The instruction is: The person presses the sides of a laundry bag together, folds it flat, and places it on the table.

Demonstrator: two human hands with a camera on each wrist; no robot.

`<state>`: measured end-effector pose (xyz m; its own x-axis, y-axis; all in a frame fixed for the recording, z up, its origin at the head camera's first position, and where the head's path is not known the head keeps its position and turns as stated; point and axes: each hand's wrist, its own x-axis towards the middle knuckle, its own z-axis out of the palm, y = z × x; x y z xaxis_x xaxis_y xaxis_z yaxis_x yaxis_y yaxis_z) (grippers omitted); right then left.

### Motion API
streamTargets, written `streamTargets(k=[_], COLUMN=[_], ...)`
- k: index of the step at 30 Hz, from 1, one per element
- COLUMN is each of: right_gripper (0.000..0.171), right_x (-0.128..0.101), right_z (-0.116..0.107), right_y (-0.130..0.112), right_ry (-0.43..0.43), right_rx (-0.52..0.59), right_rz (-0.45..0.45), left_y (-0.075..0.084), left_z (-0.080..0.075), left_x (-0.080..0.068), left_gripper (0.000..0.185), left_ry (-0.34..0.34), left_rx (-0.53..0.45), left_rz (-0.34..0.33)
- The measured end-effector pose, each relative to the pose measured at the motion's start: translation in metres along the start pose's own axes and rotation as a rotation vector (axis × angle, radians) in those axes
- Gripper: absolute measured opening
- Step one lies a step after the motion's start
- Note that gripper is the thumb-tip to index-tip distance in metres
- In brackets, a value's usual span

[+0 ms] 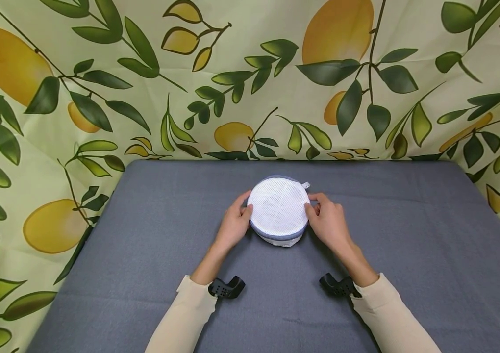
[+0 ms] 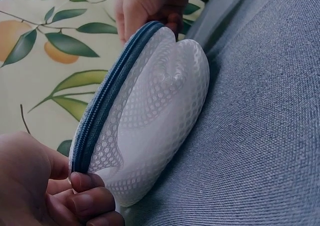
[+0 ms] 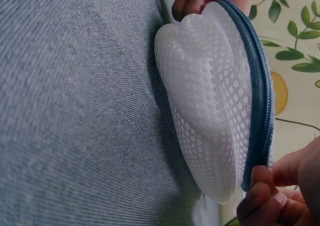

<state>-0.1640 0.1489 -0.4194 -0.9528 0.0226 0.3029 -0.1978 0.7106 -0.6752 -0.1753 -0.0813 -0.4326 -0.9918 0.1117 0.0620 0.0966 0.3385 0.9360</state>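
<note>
Your cream sleeves (image 1: 188, 314) sit nearest the camera at the bottom of the head view, each with a black wrist mount (image 1: 226, 287) just past the cuff. Ahead of them, your left hand (image 1: 234, 224) and right hand (image 1: 327, 221) flank a round white mesh pouch (image 1: 279, 211) with a blue zipper band (image 2: 107, 99) running round its rim. The pouch sits on the grey surface (image 1: 409, 235), near the middle and a little toward the far edge. Your left grip pinches the pouch's left rim, thumb on top, with the fingertips (image 2: 85, 182) curled against the zipper in the left wrist view. Your right grip pinches the opposite rim the same way, its fingertips (image 3: 261, 178) at the zipper edge. From the wrist views the mesh body bulges in soft folds below the zipper. Behind the surface hangs a cloth backdrop (image 1: 250, 73) printed with lemons and leaves.
</note>
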Motion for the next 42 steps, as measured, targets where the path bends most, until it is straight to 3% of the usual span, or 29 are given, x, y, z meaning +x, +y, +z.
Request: streamTargets(k=[15, 22, 33, 42], right_gripper=[0.025, 0.021, 0.018, 0.017], right_x=[0.002, 0.001, -0.001, -0.002], right_z=[0.003, 0.005, 0.005, 0.006], right_y=[0.001, 0.004, 0.009, 0.012], right_ry=[-0.026, -0.027, -0.043, -0.039], right_rx=[-0.050, -0.063, -0.058, -0.047], right_rz=[-0.004, -0.015, -0.033, -0.048], left_y=[-0.004, -0.006, -0.007, -0.010], left_z=[0.000, 0.001, 0.004, 0.004], left_x=[0.000, 0.001, 0.000, 0.000], left_gripper=[0.042, 0.042, 0.043, 0.043], left_ry=[0.003, 0.032, 0.047, 0.041], left_rx=[0.067, 0.159, 0.273, 0.293], left_rz=[0.033, 0.086, 0.099, 0.098])
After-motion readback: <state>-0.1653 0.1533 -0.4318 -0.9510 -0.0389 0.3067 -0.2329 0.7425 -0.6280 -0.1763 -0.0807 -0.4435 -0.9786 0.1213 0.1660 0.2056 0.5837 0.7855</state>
